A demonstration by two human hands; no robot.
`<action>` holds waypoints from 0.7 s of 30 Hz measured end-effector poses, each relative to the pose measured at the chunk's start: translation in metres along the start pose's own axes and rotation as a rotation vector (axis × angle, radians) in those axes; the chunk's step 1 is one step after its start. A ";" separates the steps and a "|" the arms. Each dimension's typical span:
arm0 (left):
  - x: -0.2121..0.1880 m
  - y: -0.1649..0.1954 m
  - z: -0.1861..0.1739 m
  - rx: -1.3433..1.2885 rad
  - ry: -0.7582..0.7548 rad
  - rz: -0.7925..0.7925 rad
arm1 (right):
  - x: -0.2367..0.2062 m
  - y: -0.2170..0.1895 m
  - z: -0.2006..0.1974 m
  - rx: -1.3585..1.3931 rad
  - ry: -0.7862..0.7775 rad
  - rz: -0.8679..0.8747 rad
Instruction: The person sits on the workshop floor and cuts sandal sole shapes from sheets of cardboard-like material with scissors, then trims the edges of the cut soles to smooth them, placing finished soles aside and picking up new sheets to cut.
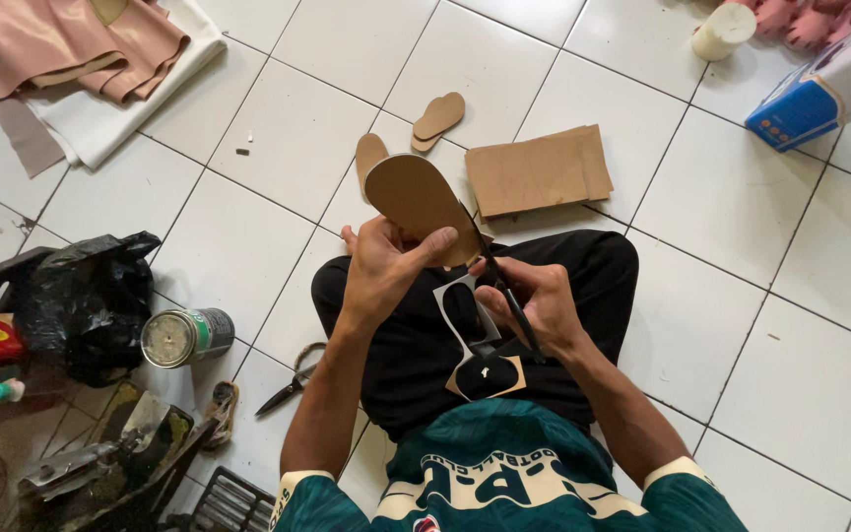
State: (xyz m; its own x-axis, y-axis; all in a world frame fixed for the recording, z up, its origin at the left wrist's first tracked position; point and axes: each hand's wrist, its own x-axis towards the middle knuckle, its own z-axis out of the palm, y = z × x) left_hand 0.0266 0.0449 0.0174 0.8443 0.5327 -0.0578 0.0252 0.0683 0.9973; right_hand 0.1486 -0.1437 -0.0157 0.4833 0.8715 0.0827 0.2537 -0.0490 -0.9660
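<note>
— Left hand (383, 268) gripping what?

— Clenching round the near end of a tan sole-shaped cutout (418, 202), thumb lying across its face. Long axis running up and away from the lap, tilting slightly leftward, rounded far end hanging over the white tiled floor (248, 236).

— And the right hand (532, 300)?

— Closing on a dark slim blade tool (504, 286), tip touching the cutout's right edge just beside the left thumb. Sitting right of the cutout and slightly lower; left hand being the nearer, already holding it.

— Anything below the hands?

— Trimmed black-and-white scrap (475, 345) dangling over the dark trousers, partly hiding behind the right fingers.

— Hard to make out?

— Tool's handle vanishing inside the fist; blade or scissor, not telling. Exact cut line hiding too. Lying farther off: two more small soles (438, 116), a cardboard piece (539, 172), scissors (288, 389) by the left knee.
</note>
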 end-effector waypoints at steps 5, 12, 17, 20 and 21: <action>0.001 0.001 0.000 0.007 -0.002 0.013 | 0.000 -0.001 -0.001 0.020 -0.010 0.022; -0.001 -0.011 -0.002 0.038 0.053 -0.009 | 0.001 0.005 -0.001 0.025 -0.003 0.082; -0.001 -0.032 0.009 -0.503 0.123 0.050 | 0.002 0.007 -0.002 -0.011 0.092 0.045; -0.008 -0.041 0.010 -0.614 0.127 0.030 | -0.003 0.001 -0.009 -0.214 0.130 -0.080; -0.010 -0.043 0.010 -0.632 0.104 0.051 | -0.003 -0.001 -0.014 -0.290 0.135 -0.173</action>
State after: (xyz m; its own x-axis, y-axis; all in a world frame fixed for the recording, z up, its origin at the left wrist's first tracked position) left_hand 0.0223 0.0284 -0.0249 0.7790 0.6253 -0.0472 -0.3607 0.5083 0.7820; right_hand 0.1581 -0.1530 -0.0112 0.5138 0.8077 0.2892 0.5592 -0.0596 -0.8269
